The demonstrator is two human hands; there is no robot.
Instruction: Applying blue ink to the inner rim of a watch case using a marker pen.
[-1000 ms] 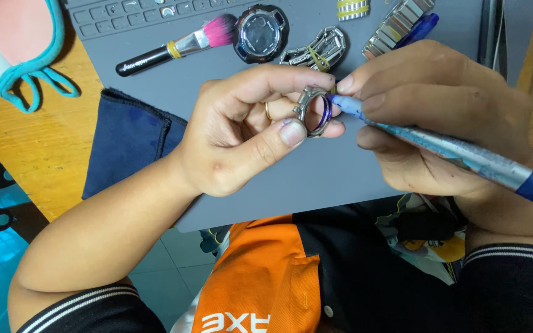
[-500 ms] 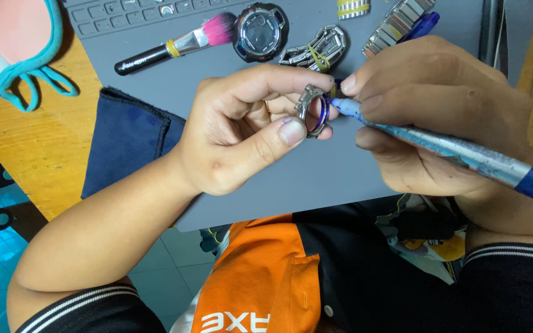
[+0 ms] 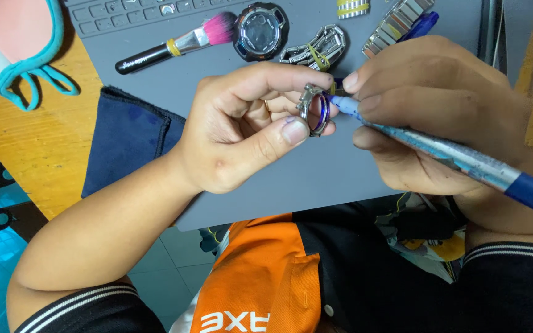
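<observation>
My left hand (image 3: pixel 248 123) pinches a small round metal watch case (image 3: pixel 314 110) with a purple rim between thumb and fingers, held on edge above the grey mat (image 3: pixel 266 185). My right hand (image 3: pixel 439 117) grips a long blue-handled tool (image 3: pixel 464 160) like a pen, its tip touching the case's rim. Both hands hover close together over the mat's middle.
On the mat's far side lie a pink-tipped brush (image 3: pixel 174 44), a round black watch body (image 3: pixel 260 29), a metal bracelet with yellow bands (image 3: pixel 316 48), bracelet pieces (image 3: pixel 396 24) and a keyboard (image 3: pixel 131 12). A dark blue cloth (image 3: pixel 128 139) lies left on the wooden table (image 3: pixel 44 148).
The hands stay nearly still; the tool tip has shifted slightly along the case's rim.
</observation>
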